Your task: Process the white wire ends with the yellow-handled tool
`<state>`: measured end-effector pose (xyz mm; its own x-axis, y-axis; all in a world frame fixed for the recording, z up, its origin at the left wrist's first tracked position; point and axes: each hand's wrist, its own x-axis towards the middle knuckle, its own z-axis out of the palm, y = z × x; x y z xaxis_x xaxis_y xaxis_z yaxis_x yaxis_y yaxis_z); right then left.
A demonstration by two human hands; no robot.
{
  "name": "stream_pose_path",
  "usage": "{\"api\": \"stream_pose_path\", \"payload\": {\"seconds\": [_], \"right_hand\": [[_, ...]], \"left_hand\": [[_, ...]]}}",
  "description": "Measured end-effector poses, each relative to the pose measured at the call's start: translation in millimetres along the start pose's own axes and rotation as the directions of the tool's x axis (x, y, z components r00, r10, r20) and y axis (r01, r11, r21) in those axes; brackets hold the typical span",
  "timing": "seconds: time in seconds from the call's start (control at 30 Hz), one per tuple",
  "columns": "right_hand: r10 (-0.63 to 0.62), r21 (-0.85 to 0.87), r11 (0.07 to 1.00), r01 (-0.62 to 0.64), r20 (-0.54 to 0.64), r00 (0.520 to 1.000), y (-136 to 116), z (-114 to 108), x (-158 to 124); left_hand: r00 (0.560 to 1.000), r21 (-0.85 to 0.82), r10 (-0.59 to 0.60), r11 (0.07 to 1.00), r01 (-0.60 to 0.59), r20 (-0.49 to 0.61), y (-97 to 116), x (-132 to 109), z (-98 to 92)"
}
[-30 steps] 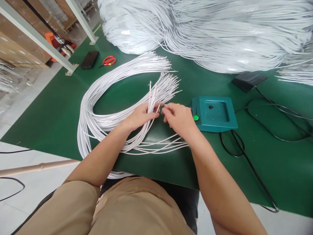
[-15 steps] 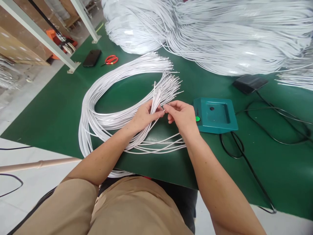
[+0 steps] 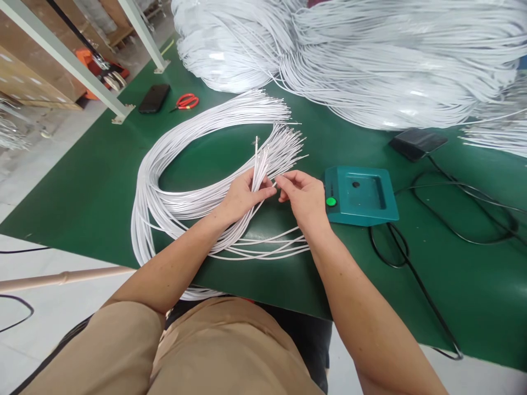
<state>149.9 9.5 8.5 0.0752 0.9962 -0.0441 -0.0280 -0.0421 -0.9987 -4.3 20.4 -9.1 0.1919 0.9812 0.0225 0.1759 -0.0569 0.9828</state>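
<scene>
My left hand (image 3: 241, 198) is closed round a small bunch of white wires (image 3: 259, 173), their tips sticking up past the thumb. Close beside it, my right hand (image 3: 305, 196) pinches thumb and forefinger at the end of one white wire; the tip is mostly hidden by the fingers. Under and behind my left hand, a large curved bundle of white wires (image 3: 153, 164) lies on the green table (image 3: 284, 285), both sets of ends pointing right. Several loose wires (image 3: 263, 253) run below my hands toward my right wrist.
A teal device (image 3: 362, 192) with a green button stands right of my right hand. Black cables (image 3: 428, 299) trail near it, with a black box-like object (image 3: 418, 144) behind. Big wire coils (image 3: 391, 66) fill the back. Red-handled scissors (image 3: 187, 101) and a black phone-like object (image 3: 154, 99) lie back left.
My hands stay nearly in place, with the right fingers shifting slightly at the wire's end. The whole view has moved a little.
</scene>
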Motion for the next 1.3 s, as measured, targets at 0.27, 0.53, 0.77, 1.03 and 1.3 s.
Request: {"api": "stream_pose_path", "payload": {"seconds": [0.27,0.53,0.77,1.03,1.3], "right_hand": [[0.154,0.316,0.928,-0.197,0.157,0.976,-1.6,1.4,-0.7],[-0.062,0.069,0.996,0.057,0.072,0.995,-9.7,-1.7,-1.0],[0.045,0.114,0.992,-0.046,0.019,0.999,-7.9,-4.7,1.0],[0.095,0.067,0.993,-0.101,0.075,0.993,-5.2,-2.4,2.8],[0.007,-0.006,1.000,-0.007,0.104,0.995,-5.9,-3.7,2.6]], "left_hand": [[0.999,-0.142,-0.044,0.989,0.044,0.001,0.8,-0.1,0.7],[0.994,-0.155,0.000,0.988,0.017,0.108,4.1,0.1,2.0],[0.998,-0.127,0.009,0.992,0.000,0.070,3.5,-1.7,-0.5],[0.998,-0.028,0.022,0.999,-0.023,-0.055,4.5,-1.0,0.3],[0.999,-0.025,0.021,0.999,-0.021,-0.033,7.2,-2.1,-0.5]]}}
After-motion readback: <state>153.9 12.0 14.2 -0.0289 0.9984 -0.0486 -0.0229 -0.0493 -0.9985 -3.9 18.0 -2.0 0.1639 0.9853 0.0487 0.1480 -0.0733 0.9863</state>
